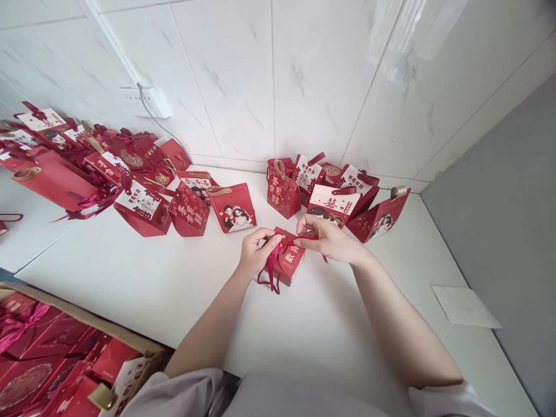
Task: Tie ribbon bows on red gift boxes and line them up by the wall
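Note:
A small red gift box (287, 269) with pale lettering rests on the white table between my hands. Dark red ribbon (273, 263) lies across its top, and a cord loop (263, 279) hangs at its left side. My left hand (257, 250) pinches the ribbon at the box's upper left corner, thumb against fingers. On the other side my right hand (328, 236) is closed on the ribbon's other end, drawn out to the right above the box. A short ribbon tail shows below my right hand. Any knot is too small to make out.
Several red gift boxes (284, 188) stand behind my hands near the tiled wall, and more crowd the left, including one with a couple printed on it (237, 209). A cardboard carton (143, 347) of boxes sits lower left. White paper (465, 306) lies at right.

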The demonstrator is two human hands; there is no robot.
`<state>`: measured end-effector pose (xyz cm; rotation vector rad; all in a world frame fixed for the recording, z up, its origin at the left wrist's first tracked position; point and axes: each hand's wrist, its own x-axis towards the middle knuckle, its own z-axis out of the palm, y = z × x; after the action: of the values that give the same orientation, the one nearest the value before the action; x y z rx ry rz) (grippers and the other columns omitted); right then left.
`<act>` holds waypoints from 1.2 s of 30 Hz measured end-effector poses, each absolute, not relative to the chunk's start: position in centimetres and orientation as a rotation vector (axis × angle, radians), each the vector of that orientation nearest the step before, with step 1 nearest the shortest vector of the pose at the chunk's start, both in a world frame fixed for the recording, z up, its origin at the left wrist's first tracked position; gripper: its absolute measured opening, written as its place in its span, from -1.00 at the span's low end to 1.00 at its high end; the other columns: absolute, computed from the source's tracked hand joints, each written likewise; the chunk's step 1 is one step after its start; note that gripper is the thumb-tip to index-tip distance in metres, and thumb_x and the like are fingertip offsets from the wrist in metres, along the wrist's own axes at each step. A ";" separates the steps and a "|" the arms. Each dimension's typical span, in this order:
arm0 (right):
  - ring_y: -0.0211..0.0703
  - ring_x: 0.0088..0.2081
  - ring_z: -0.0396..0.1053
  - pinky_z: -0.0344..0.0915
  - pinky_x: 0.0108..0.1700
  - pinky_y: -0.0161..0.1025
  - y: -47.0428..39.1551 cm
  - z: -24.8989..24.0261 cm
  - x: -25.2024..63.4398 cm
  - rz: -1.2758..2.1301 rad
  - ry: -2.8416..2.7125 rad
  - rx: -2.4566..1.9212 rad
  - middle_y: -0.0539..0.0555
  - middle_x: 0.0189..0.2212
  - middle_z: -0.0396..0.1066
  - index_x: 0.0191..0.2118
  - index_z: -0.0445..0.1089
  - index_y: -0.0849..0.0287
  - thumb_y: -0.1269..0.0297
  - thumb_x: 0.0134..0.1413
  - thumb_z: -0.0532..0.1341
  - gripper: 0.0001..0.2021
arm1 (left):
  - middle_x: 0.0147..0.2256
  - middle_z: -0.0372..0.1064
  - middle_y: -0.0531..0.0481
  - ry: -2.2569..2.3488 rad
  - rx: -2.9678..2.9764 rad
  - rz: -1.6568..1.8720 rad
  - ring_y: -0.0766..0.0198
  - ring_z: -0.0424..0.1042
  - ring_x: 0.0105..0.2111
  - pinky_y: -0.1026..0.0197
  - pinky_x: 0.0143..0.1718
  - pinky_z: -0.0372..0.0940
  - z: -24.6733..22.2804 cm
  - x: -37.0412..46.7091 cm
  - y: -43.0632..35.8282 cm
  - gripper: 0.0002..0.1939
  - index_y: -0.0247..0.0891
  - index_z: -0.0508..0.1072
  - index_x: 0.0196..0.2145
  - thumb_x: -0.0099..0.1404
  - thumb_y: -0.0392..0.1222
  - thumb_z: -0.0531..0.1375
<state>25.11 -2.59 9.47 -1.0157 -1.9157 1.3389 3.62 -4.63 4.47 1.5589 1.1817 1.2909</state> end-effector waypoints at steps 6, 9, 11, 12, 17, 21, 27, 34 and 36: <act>-0.27 -0.54 0.24 0.17 -0.48 -0.29 -2.7 10.3 25.8 1.555 -2.053 -1.230 -0.03 -0.54 0.39 -0.45 0.25 0.13 -0.13 0.13 0.17 -0.60 | -0.41 0.45 0.00 1.149 1.567 1.348 0.31 0.39 -0.39 0.26 -0.29 0.28 4.0 3.7 -4.6 -0.81 -0.27 0.55 -0.38 0.24 -0.08 0.27; -0.31 -0.59 0.20 0.14 -0.52 -0.32 -2.5 10.2 25.6 1.617 -2.055 -1.191 -0.03 -0.59 0.38 -0.49 0.24 0.15 -0.15 0.14 0.15 -0.56 | -0.42 0.45 0.00 1.147 1.590 1.367 0.31 0.39 -0.39 0.26 -0.30 0.27 3.9 3.7 -4.6 -0.81 -0.27 0.55 -0.38 0.24 -0.09 0.27; -0.32 -0.60 0.17 0.10 -0.54 -0.33 -2.5 10.0 25.3 1.611 -2.089 -1.129 -0.06 -0.63 0.34 -0.45 0.30 0.15 -0.12 0.15 0.16 -0.59 | -0.43 0.43 0.01 1.155 1.590 1.366 0.31 0.37 -0.40 0.26 -0.31 0.27 3.9 3.7 -4.6 -0.81 -0.28 0.54 -0.40 0.24 -0.09 0.27; -0.33 -0.61 0.17 0.09 -0.55 -0.34 -2.4 9.9 25.2 1.615 -2.104 -1.088 -0.07 -0.64 0.32 -0.42 0.32 0.15 -0.10 0.16 0.16 -0.61 | -0.44 0.42 0.01 1.158 1.588 1.365 0.32 0.37 -0.41 0.26 -0.32 0.27 3.9 3.7 -4.6 -0.80 -0.28 0.53 -0.41 0.24 -0.09 0.27; -0.36 -0.65 0.12 0.07 -0.58 -0.36 -1.9 9.3 25.3 1.698 -2.050 -0.982 -0.12 -0.68 0.26 -0.40 0.31 0.15 -0.05 0.17 0.17 -0.66 | -0.45 0.40 0.02 1.149 1.582 1.358 0.32 0.35 -0.42 0.27 -0.33 0.26 4.1 3.7 -4.6 -0.79 -0.28 0.51 -0.42 0.24 -0.08 0.26; -0.38 -0.63 0.15 0.11 -0.57 -0.38 -1.4 8.7 25.6 1.762 -1.984 -0.926 -0.11 -0.65 0.29 -0.43 0.29 0.16 -0.02 0.17 0.19 -0.66 | -0.46 0.36 0.03 1.153 1.667 1.374 0.32 0.35 -0.41 0.26 -0.29 0.25 4.2 3.6 -4.4 -0.80 -0.28 0.51 -0.43 0.25 -0.10 0.26; -0.34 -0.61 0.22 0.14 -0.56 -0.35 -0.8 8.0 25.9 1.887 -1.865 -0.863 -0.05 -0.59 0.38 -0.42 0.35 0.17 -0.01 0.14 0.23 -0.67 | -0.44 0.41 0.02 1.148 1.654 1.332 0.30 0.38 -0.39 0.24 -0.26 0.26 4.6 3.0 -3.8 -0.79 -0.27 0.52 -0.43 0.24 -0.08 0.26; -0.22 -0.32 0.40 0.32 -0.23 -0.25 -0.8 8.7 27.0 1.718 -1.975 -0.680 0.07 -0.33 0.50 -0.26 0.55 0.21 0.11 0.15 0.28 -0.75 | -0.44 0.46 0.00 0.990 1.502 1.244 0.29 0.43 -0.34 0.21 -0.14 0.28 4.9 2.3 -3.7 -0.77 -0.27 0.51 -0.45 0.26 -0.07 0.26; -0.17 -0.22 0.42 0.34 -0.16 -0.21 -0.9 8.6 26.8 1.645 -1.931 -0.622 0.09 -0.21 0.50 -0.25 0.57 0.16 0.14 0.12 0.31 -0.79 | -0.44 0.47 0.00 0.949 1.404 1.216 0.27 0.46 -0.31 0.20 -0.12 0.30 4.6 2.5 -3.9 -0.81 -0.26 0.52 -0.38 0.25 -0.07 0.26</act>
<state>26.76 -0.85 8.58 -0.6222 -1.9307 1.6451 2.51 -3.86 4.62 1.4041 0.9490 1.2158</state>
